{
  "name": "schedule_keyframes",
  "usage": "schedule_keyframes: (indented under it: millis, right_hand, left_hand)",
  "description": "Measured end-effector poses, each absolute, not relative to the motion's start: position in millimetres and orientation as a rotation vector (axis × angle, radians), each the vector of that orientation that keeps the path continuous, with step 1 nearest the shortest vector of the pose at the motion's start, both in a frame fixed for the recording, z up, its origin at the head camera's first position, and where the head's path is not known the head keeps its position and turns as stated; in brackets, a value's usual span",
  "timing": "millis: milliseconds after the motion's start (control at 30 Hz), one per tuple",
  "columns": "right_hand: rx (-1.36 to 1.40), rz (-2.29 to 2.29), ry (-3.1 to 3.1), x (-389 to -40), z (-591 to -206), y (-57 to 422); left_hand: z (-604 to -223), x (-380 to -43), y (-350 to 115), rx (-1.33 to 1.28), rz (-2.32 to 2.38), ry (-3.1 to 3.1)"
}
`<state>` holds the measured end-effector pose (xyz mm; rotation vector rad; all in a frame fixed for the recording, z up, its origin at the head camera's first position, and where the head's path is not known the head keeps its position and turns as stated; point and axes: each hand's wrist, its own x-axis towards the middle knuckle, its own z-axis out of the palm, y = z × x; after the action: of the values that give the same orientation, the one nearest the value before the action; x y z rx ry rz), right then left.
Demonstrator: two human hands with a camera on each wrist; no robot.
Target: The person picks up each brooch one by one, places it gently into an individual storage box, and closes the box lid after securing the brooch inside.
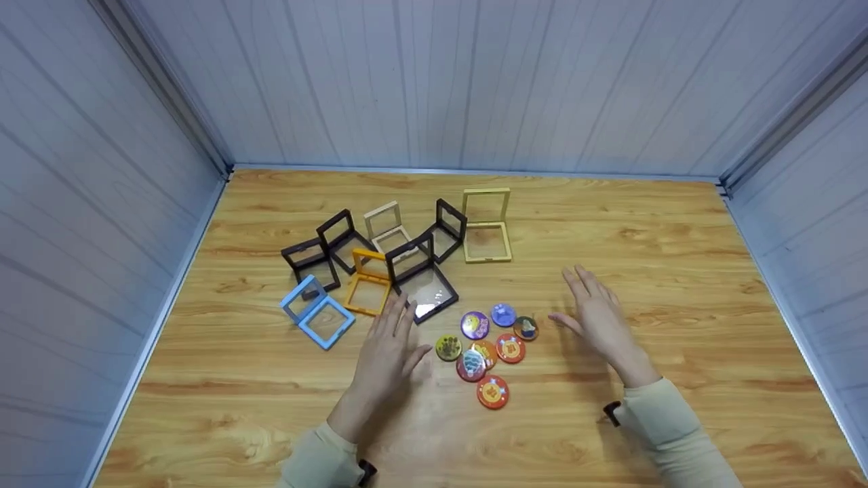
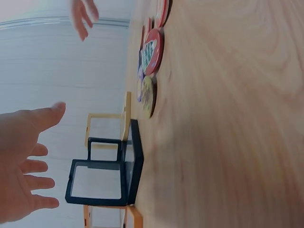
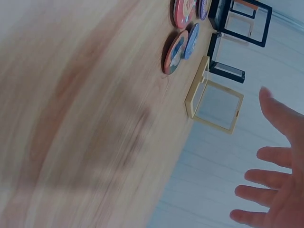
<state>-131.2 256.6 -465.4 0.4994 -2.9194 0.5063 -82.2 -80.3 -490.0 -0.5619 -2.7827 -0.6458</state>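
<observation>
Several round badges lie in a loose cluster between the two hands, among them a purple badge (image 1: 475, 325), a blue badge (image 1: 503, 314) and a red badge (image 1: 493, 392). A red badge with a teal pattern (image 1: 470, 364) partly covers an orange badge (image 1: 485, 352). The left hand (image 1: 385, 356) hovers left of the cluster, fingers stretched out, thumb toward the yellow-green badge (image 1: 448, 348). To the right, the right hand (image 1: 600, 322) is also raised above the table with fingers extended, its thumb pointing at the brown badge (image 1: 526, 328). Both hands hold nothing.
Opened display frames stand behind and left of the badges: a large black frame (image 1: 426, 291), an orange frame (image 1: 368, 295), a blue frame (image 1: 327, 322), a pale yellow frame (image 1: 487, 242), a beige frame (image 1: 391, 238) and several smaller dark ones. Panel walls (image 1: 434, 88) enclose the wooden table (image 1: 678, 271).
</observation>
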Motion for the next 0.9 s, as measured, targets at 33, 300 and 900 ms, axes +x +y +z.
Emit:
schedule_keyframes:
  millis: [33, 300, 900]
  right_hand:
    - [0.500, 0.502, -2.904, -134.5, -465.5, 256.2]
    - [0.466, 0.542, -2.875, -163.9, -463.8, 253.5]
    - [0.499, 0.561, -2.820, -226.9, -457.0, 240.1]
  left_hand:
    - [-490.8, -81.4, -78.6, -0.563, -0.659, -2.783]
    - [-495.5, -76.8, -62.3, -0.555, -0.782, -2.860]
    - [-516.5, -67.2, -21.8, -0.728, -0.801, -2.859]
